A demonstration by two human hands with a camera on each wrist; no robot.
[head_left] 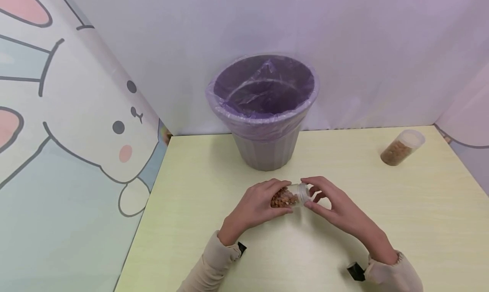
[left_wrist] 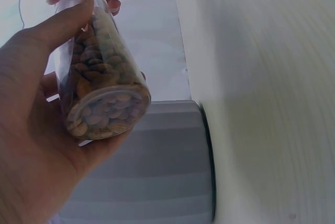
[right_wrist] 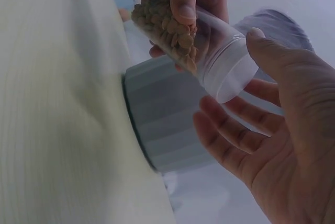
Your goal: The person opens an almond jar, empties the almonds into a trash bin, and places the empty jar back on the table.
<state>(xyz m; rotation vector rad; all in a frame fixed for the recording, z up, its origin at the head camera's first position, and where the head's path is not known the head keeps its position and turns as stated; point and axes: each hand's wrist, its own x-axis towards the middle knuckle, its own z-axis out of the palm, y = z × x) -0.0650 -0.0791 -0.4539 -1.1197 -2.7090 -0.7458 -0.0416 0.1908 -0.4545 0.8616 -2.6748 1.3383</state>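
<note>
A clear plastic jar (head_left: 293, 195) partly filled with brown almond-like nuts lies nearly sideways between the hands, over the table in front of the bin. My left hand (head_left: 261, 202) grips its body near the base, thumb along one side and fingers round the other. At the other end is a whitish translucent lid (right_wrist: 233, 72), on the jar's mouth. My right hand (head_left: 334, 205) holds the lid's edge with thumb and index finger. Its other fingers (right_wrist: 235, 130) are spread and slightly bent beside the lid. The nuts have gathered toward the base end.
A grey bin (head_left: 267, 150) lined with a translucent purple bag stands at the table's back, against the pale wall. Another clear jar (head_left: 403, 147) of brown nuts stands at the back right of the light wooden table (head_left: 183, 241). A cartoon-printed curtain (head_left: 95, 126) hangs at left.
</note>
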